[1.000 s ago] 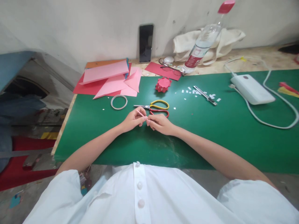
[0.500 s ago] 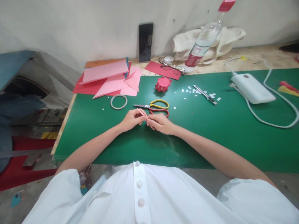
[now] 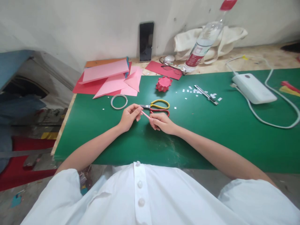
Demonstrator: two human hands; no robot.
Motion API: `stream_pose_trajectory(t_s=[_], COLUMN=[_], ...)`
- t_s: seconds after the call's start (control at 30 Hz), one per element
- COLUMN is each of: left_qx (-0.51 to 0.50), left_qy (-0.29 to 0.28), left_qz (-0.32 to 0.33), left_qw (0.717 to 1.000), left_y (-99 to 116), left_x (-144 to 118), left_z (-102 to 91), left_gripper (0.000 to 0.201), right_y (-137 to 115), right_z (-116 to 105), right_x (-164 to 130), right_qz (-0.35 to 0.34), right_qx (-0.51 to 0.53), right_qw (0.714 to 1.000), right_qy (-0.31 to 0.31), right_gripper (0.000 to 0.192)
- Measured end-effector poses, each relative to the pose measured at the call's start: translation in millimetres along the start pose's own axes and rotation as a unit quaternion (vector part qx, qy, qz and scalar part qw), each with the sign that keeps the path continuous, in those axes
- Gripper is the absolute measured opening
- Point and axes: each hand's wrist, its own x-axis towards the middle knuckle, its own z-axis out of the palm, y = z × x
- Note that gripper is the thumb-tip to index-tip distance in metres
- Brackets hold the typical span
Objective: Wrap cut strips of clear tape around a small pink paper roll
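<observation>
From the head view, a thin, straight, pale pink paper strip (image 3: 145,114) slants between the hands, roughly midway between the front and back edges of the green-topped wooden table (image 3: 199,150). It looks light, flexible and easily creased or torn, so a gentle pinch near its ends should suit. The left hand (image 3: 128,117) pinches its far end between thumb and fingers; the right hand (image 3: 162,122), fingers curled in, grips the near end, beside yellow-and-red-handled metal scissors (image 3: 150,106).
</observation>
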Motion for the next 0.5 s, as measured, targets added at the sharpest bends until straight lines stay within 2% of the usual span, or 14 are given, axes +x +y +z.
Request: stream_pose_trajectory(t_s=[0.17, 0.4, 0.5], left_qx=[0.002, 0.081, 0.086], left_qy=[0.010, -0.012, -0.021], left_qz=[-0.007, 0.038, 0.046], left_qw=[1.000, 0.996, 0.995], left_y=[0.1, 3.4, 2.9], left_x=[0.1, 0.1, 0.1], left_z=[-1.1, -5.1, -6.8], left_gripper=[0.049, 0.052, 0.051], right_y=[2.6, 1.5, 2.0], right_z=[-0.5, -1.0, -1.3], right_x=[-0.3, -0.6, -0.4], right_qz=[0.009, -0.006, -0.008], right_qx=[0.041, 0.012, 0.026], right_qw=[0.999, 1.000, 1.000], right_qy=[-0.002, -0.007, -0.009], right_gripper=[0.040, 0.044, 0.045])
